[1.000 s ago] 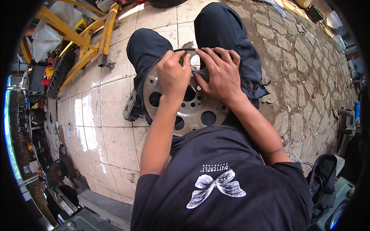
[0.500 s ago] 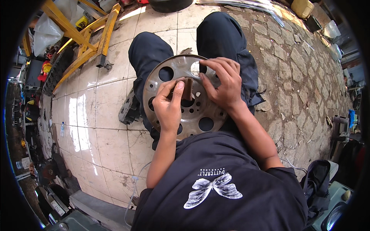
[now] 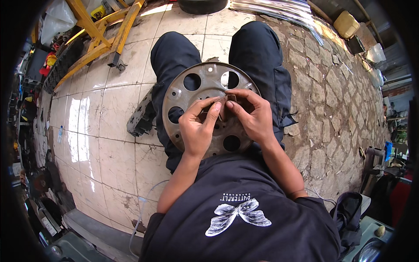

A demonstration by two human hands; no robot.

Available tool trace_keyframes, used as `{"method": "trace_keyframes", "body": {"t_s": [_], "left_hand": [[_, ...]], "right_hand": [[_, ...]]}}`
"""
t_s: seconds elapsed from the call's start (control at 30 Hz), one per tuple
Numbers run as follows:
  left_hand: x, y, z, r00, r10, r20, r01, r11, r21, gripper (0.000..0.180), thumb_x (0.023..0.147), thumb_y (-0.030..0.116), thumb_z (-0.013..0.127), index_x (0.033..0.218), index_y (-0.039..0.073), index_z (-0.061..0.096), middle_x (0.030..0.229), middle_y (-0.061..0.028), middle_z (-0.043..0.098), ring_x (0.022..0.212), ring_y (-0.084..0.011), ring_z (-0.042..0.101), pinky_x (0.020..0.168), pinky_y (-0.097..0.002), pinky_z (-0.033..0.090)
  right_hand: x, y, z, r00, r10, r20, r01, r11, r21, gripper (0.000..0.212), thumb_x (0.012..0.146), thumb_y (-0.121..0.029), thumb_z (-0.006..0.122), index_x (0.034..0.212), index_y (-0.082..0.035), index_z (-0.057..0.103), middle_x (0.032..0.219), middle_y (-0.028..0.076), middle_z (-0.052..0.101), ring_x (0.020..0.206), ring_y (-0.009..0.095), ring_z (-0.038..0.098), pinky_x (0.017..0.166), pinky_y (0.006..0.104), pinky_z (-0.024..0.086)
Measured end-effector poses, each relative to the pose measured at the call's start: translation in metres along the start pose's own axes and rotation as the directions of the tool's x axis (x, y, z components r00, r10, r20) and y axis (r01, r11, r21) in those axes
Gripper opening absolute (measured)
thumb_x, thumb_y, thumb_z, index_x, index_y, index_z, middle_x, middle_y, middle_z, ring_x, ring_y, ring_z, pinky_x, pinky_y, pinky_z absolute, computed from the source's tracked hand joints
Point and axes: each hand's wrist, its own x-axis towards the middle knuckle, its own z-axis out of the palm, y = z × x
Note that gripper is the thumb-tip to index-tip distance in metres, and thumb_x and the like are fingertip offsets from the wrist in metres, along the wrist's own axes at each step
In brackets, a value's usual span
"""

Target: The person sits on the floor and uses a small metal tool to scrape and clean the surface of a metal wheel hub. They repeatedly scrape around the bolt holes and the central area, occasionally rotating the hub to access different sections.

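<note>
A round, brownish-grey metal flexplate (image 3: 210, 81) with large and small holes rests across my thighs. Above its middle, both hands meet at a small folded brown piece of sandpaper (image 3: 224, 109). My left hand (image 3: 195, 130) pinches one side of it between thumb and fingers. On the other side, my right hand (image 3: 256, 118) grips it the same way, fingertips bent over the top. The fingers cover part of the piece, and the hands hide some of the plate's centre.
A dark ribbed metal part (image 3: 142, 114) lies on the tiles beside my left leg. Farther left stands a yellow metal frame (image 3: 98, 50). A black tyre (image 3: 203, 5) is at the far edge. Rough stone paving (image 3: 325, 100) stretches along my right.
My right hand has moved from the plate's far right hole to the sandpaper and now grips it with the left. The view has shifted slightly.
</note>
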Motion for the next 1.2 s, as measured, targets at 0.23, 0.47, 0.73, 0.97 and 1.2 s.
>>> {"method": "trace_keyframes", "body": {"t_s": [0.23,0.47,0.73,0.97,1.2], "left_hand": [[0.000,0.000,-0.004,0.998,-0.066,0.021,0.067,0.994,-0.082,0.018,0.102,0.003,0.079,0.118,-0.003,0.082,0.106,-0.0092,0.082,0.087,-0.0098,0.076,0.073,-0.0223,0.059],[-0.003,0.005,-0.002,0.995,-0.097,-0.009,0.097,0.995,0.000,0.017,0.098,0.001,0.083,0.114,-0.004,0.084,0.101,-0.0090,0.084,0.082,-0.0086,0.077,0.071,-0.0220,0.059],[-0.008,0.018,0.008,0.990,-0.065,-0.123,0.078,0.992,0.102,0.014,0.097,0.001,0.083,0.110,-0.004,0.085,0.091,-0.0058,0.084,0.080,-0.0056,0.074,0.071,-0.0216,0.058],[-0.006,0.013,0.007,0.986,-0.164,-0.032,0.164,0.986,-0.023,0.015,0.100,0.004,0.082,0.113,-0.004,0.085,0.095,-0.0057,0.084,0.081,-0.0048,0.073,0.069,-0.0215,0.057],[0.000,0.017,0.002,0.929,-0.368,0.034,0.364,0.899,-0.243,0.016,0.100,0.007,0.084,0.113,-0.001,0.084,0.097,-0.0062,0.084,0.079,-0.0067,0.074,0.068,-0.0218,0.057]], "right_hand": [[-0.005,-0.002,0.001,1.000,0.017,0.014,-0.018,0.998,0.064,0.026,0.100,0.000,0.079,0.126,0.003,0.077,0.112,0.004,0.080,0.103,0.009,0.073,0.093,0.0259,0.059],[-0.005,-0.006,0.003,0.999,0.043,-0.005,-0.042,0.992,0.116,0.018,0.095,0.000,0.082,0.113,0.001,0.080,0.107,0.006,0.084,0.098,0.010,0.077,0.088,0.0271,0.061],[-0.008,-0.011,0.008,0.895,-0.443,-0.048,0.408,0.859,-0.308,0.022,0.082,0.006,0.085,0.102,-0.003,0.081,0.103,0.011,0.083,0.092,0.024,0.082,0.085,0.0334,0.065],[-0.005,-0.012,0.007,0.879,-0.473,-0.064,0.410,0.816,-0.408,0.033,0.080,0.005,0.087,0.110,-0.007,0.083,0.105,0.007,0.083,0.097,0.026,0.080,0.084,0.0366,0.064],[-0.009,-0.021,0.005,0.892,-0.453,0.003,0.425,0.833,-0.354,0.040,0.081,0.004,0.087,0.119,-0.008,0.084,0.115,0.011,0.082,0.106,0.027,0.080,0.090,0.0366,0.065]]}}
